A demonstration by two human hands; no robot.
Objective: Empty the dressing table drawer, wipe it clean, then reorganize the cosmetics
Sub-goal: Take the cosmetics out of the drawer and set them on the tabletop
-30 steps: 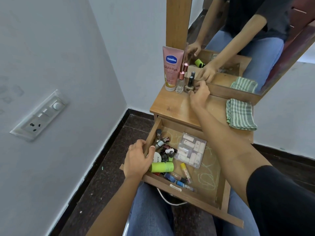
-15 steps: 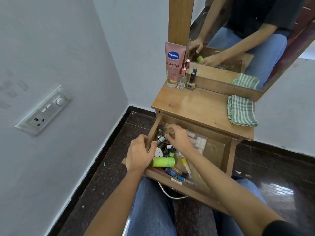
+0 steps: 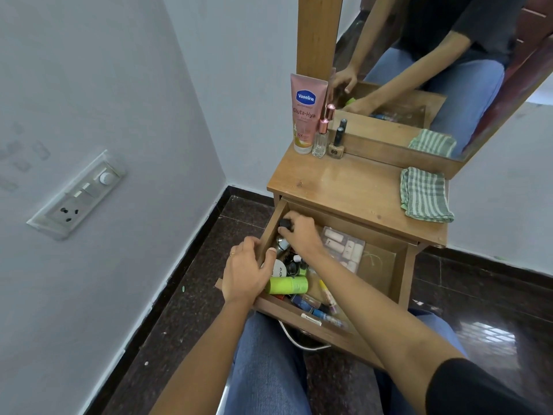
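The wooden drawer (image 3: pixel 402 283) of the dressing table (image 3: pixel 353 187) is pulled out over my lap. My left hand (image 3: pixel 247 272) grips its left wall. My right hand (image 3: pixel 299 233) reaches into the back left corner, fingers closed on a small dark-capped bottle (image 3: pixel 284 224). Inside lie a lime green tube (image 3: pixel 287 285), a clear case of small pale items (image 3: pixel 344 245), and several little bottles and sticks along the left and front. On the tabletop stand a pink Vaseline tube (image 3: pixel 305 113), a clear perfume bottle (image 3: pixel 320 139) and a nail polish (image 3: pixel 336 145).
A folded green checked cloth (image 3: pixel 425 194) lies on the right of the tabletop. A mirror (image 3: pixel 434 70) rises behind the table. The grey wall on the left carries a switch panel (image 3: pixel 79 194). Dark tiled floor surrounds the table.
My right hand left the nail polish on the tabletop, came down into the drawer and closed on a small bottle at the back left. My left hand stayed on the drawer wall.
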